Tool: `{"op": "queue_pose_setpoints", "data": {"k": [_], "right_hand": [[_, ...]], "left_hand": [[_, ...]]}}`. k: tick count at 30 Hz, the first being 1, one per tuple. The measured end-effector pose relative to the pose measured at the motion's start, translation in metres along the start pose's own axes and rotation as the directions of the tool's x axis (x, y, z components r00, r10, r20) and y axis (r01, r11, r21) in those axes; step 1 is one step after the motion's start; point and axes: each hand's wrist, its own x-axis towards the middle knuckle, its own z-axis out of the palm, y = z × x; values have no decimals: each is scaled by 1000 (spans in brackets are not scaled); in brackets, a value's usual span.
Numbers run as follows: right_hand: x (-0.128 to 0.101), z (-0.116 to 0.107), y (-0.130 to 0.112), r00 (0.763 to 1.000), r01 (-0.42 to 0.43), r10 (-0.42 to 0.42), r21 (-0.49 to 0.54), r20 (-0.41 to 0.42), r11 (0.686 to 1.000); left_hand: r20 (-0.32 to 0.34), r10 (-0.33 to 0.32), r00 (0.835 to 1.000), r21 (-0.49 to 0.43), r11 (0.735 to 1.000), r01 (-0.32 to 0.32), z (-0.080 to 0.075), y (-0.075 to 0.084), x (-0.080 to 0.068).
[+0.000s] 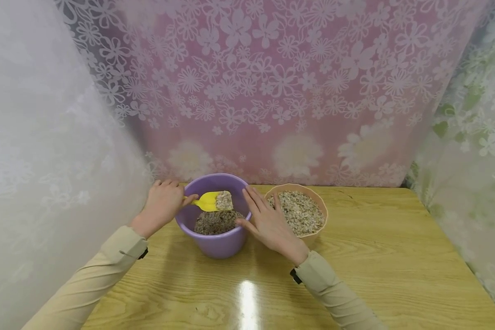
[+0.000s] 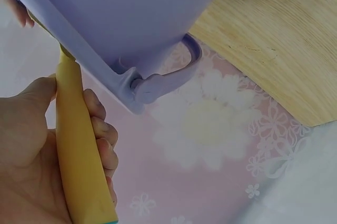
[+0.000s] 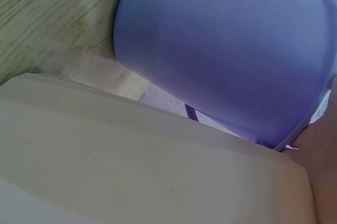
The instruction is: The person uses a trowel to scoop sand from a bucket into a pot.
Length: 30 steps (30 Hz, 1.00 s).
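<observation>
My left hand (image 1: 165,200) grips the yellow handle (image 2: 81,139) of a small scoop (image 1: 208,201). Pale, flaky grain lies on the scoop's blade, which is over the mouth of a purple bucket (image 1: 220,247). Inside the bucket is a heap of darker grain-like material (image 1: 216,223). My right hand (image 1: 270,224) touches the bucket's right rim, its fingers extended. Just right of that hand stands a peach-coloured tub (image 1: 322,215) filled with pale mixed flakes (image 1: 299,211), partly covered by the fingers. In the right wrist view the tub's wall hides most of the right hand.
Both containers stand on a wood-grain table (image 1: 379,256) near its back edge. A pink floral curtain (image 1: 272,101) hangs behind, with pale sheets at the left and right. The bucket has a purple carrying handle (image 2: 168,81) at its rim.
</observation>
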Motion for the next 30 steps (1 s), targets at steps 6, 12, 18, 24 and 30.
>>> {"op": "queue_pose_setpoints", "data": {"k": [6,12,18,24,30], "right_hand": [[0,-5,-1,1000,-14,13,4,6,1000],[-12,-23,8,999,-43,43,-10,-33,999],[-29,-39,37,994,-97,96,-15,-57,995],[-54,-49,72,982,-186,186,30,-26,982],[-78,-56,93,971,-239,239,37,4,970]], "left_hand": [[31,-27,999,-21,999,28,-5,-2,1],[32,-22,999,-39,999,23,-12,1,5],[49,-10,999,-30,999,12,-18,6,11],[8,24,1000,-9,1000,-24,-24,21,22],[-17,40,999,-10,999,-40,-27,44,36]]}}
